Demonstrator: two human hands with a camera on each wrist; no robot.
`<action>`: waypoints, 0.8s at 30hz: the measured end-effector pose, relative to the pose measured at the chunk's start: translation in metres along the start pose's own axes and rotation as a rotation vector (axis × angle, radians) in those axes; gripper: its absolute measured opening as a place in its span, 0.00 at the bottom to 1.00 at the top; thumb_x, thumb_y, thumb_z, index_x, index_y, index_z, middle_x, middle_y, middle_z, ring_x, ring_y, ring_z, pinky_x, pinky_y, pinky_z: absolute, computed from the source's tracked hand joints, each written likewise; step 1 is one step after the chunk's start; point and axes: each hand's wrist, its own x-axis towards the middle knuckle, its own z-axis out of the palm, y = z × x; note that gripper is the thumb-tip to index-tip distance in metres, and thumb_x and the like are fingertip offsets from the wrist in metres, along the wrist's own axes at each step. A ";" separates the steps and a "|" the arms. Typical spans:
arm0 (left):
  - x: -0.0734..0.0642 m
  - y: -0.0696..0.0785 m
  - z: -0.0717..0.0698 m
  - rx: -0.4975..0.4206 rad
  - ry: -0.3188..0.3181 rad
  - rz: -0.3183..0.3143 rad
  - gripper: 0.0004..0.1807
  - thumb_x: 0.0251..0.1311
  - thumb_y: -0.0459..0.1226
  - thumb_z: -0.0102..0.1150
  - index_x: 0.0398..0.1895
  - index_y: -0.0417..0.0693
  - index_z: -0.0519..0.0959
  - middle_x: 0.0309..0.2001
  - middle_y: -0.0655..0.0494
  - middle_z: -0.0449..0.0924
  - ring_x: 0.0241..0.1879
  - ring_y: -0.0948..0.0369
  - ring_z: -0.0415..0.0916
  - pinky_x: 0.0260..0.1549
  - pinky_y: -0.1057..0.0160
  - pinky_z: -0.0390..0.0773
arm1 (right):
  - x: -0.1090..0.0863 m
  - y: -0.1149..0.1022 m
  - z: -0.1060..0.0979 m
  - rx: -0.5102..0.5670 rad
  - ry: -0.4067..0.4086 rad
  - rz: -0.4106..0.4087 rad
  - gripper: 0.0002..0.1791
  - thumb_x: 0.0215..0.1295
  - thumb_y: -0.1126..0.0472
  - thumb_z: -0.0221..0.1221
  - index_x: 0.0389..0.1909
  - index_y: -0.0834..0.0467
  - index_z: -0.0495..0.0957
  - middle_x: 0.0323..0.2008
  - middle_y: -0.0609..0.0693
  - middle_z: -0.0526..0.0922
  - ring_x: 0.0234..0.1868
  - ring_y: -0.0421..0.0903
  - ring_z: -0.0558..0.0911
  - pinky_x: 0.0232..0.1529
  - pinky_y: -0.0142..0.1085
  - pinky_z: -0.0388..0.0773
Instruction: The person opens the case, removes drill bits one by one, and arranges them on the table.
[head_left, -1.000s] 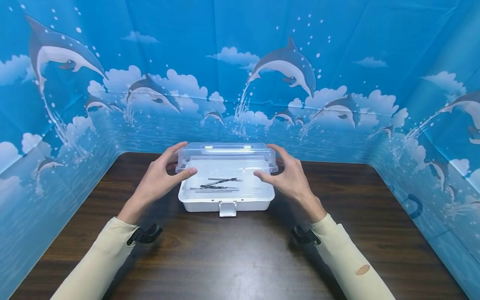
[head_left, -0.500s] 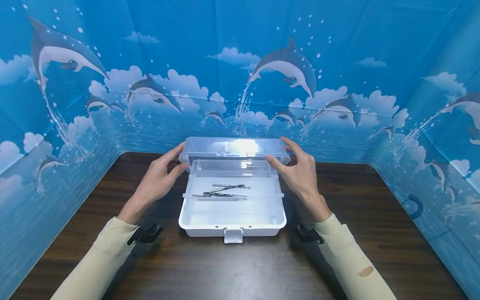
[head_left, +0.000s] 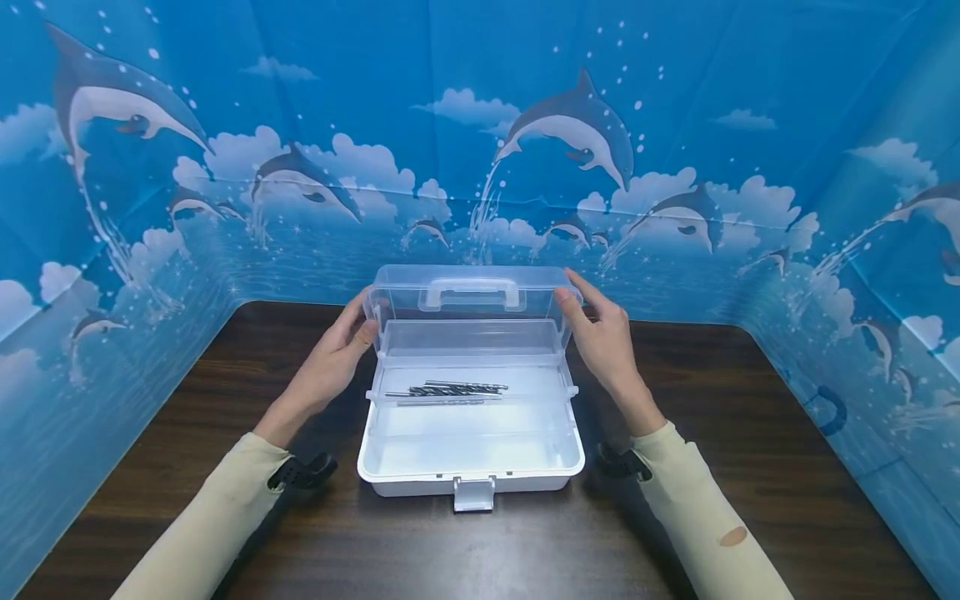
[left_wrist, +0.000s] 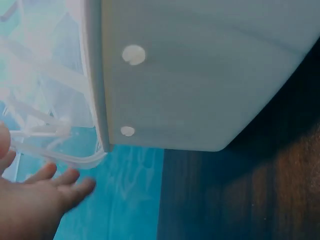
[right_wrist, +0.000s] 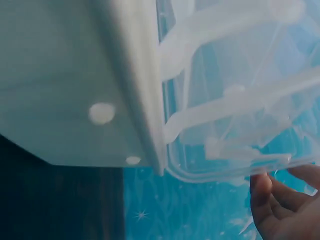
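Note:
A white storage box (head_left: 405, 482) with a front latch (head_left: 474, 496) stands on the table, its clear lid (head_left: 408, 278) raised at the back. Set in that lid is a translucent handle (head_left: 472, 287). Several dark drill bits (head_left: 461, 389) lie together in the box, across its middle. My left hand (head_left: 322, 367) holds the lid's left edge, thumb in front and other fingers mostly hidden behind. At the right edge, my right hand (head_left: 609, 346) pinches the lid between thumb and fingers. The right wrist view shows this right thumb (right_wrist: 260, 187) right at the lid's rim.
Dark wooden table (head_left: 225, 400) surrounds the box. Behind it rises a blue dolphin-print backdrop (head_left: 450, 217), close to the lid. In the right wrist view, pale linkage arms (right_wrist: 225, 105) run beside the box wall (right_wrist: 55, 100).
The lid has swung up and back, bringing its handle into view, and both hands have followed it. The box has come nearer to me, and the drill bits have shifted closer together.

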 end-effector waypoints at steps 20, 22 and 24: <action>-0.003 -0.006 0.006 0.147 0.082 -0.049 0.30 0.71 0.39 0.39 0.73 0.55 0.45 0.70 0.48 0.50 0.65 0.49 0.53 0.51 0.46 0.66 | 0.004 0.017 -0.014 0.025 -0.428 0.130 0.30 0.69 0.39 0.40 0.71 0.39 0.50 0.56 0.54 0.69 0.41 0.50 0.79 0.42 0.48 0.76; -0.004 -0.007 0.006 0.127 0.082 -0.070 0.30 0.71 0.40 0.39 0.73 0.54 0.46 0.70 0.48 0.49 0.64 0.48 0.55 0.50 0.46 0.67 | 0.003 0.018 -0.013 0.029 -0.403 0.127 0.29 0.70 0.40 0.38 0.70 0.42 0.54 0.58 0.55 0.68 0.41 0.50 0.79 0.41 0.47 0.77; -0.004 -0.007 0.006 0.112 0.084 -0.087 0.30 0.71 0.41 0.40 0.73 0.52 0.47 0.69 0.47 0.50 0.63 0.48 0.58 0.50 0.46 0.68 | 0.003 0.020 -0.011 0.009 -0.373 0.113 0.29 0.71 0.40 0.37 0.69 0.44 0.57 0.55 0.56 0.71 0.38 0.49 0.80 0.39 0.47 0.77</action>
